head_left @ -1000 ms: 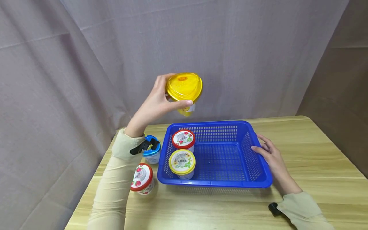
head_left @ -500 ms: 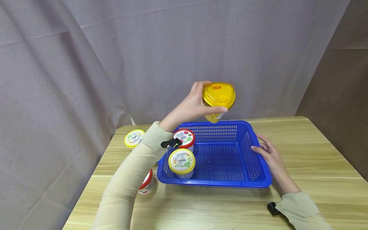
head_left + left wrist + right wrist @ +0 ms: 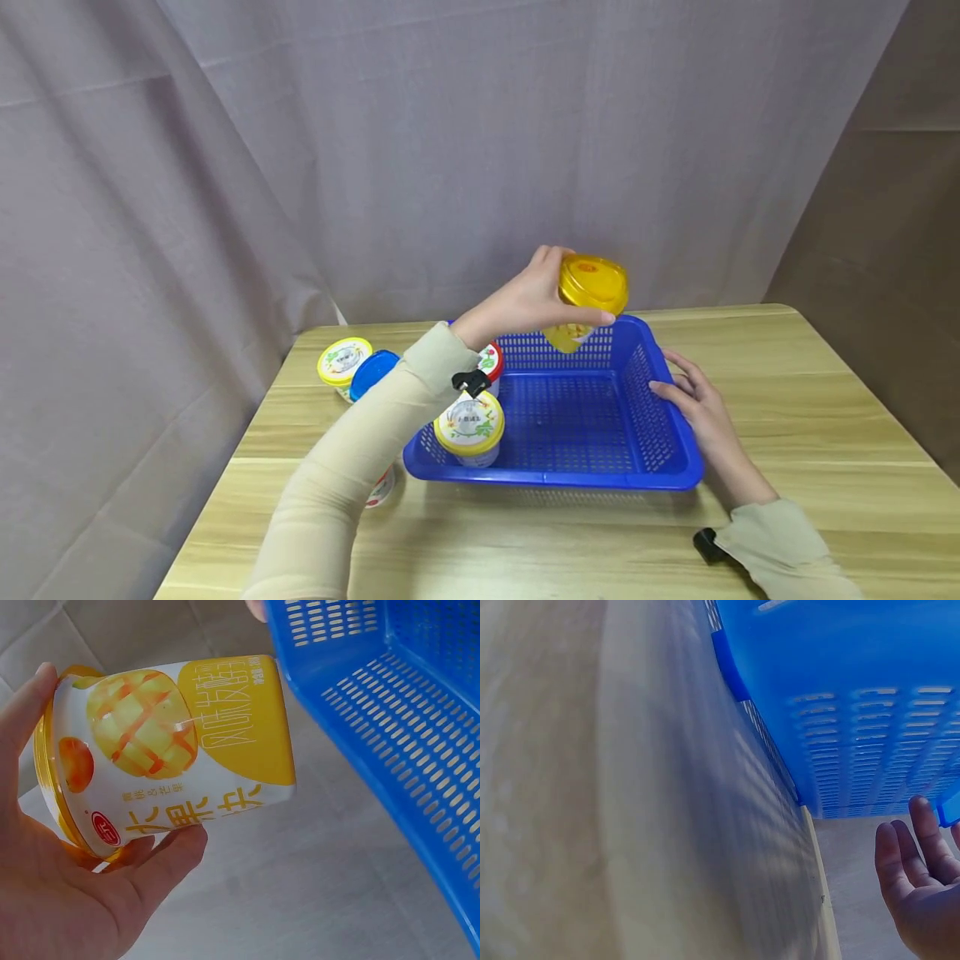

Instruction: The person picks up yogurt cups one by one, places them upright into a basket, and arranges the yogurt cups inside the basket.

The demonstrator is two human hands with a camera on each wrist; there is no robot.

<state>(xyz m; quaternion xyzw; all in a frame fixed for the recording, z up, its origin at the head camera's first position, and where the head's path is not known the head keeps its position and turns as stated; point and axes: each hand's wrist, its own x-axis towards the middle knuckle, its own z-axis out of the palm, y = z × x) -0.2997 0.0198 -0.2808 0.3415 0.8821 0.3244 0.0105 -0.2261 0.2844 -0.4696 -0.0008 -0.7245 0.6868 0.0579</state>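
My left hand (image 3: 536, 296) holds a yogurt cup (image 3: 592, 287) by its upper part, just under the clear yellow lid. Mango pieces and yellow lettering cover the cup's side (image 3: 172, 742) in the left wrist view. It hangs tilted over the back right part of a blue plastic basket (image 3: 555, 478). At that basket's right rim is my right hand (image 3: 705, 408), thumb over the edge and fingers along the outer wall. Inside, at the left end, a yellow-lidded cup (image 3: 469, 425) stands in front of a red-lidded cup (image 3: 491, 362), which my left forearm partly covers.
Left of the basket on the wooden table (image 3: 525, 550) are a yellow-rimmed cup (image 3: 345, 360), a blue-lidded cup (image 3: 373, 373) and a red-lidded cup (image 3: 381, 490), the last mostly behind my left sleeve. A grey curtain (image 3: 480, 150) hangs behind the table.
My left hand has carried the yellow-lidded yogurt cup rightward across the basket, then lowered it toward the back right corner. My right hand has stayed at the basket's rim.
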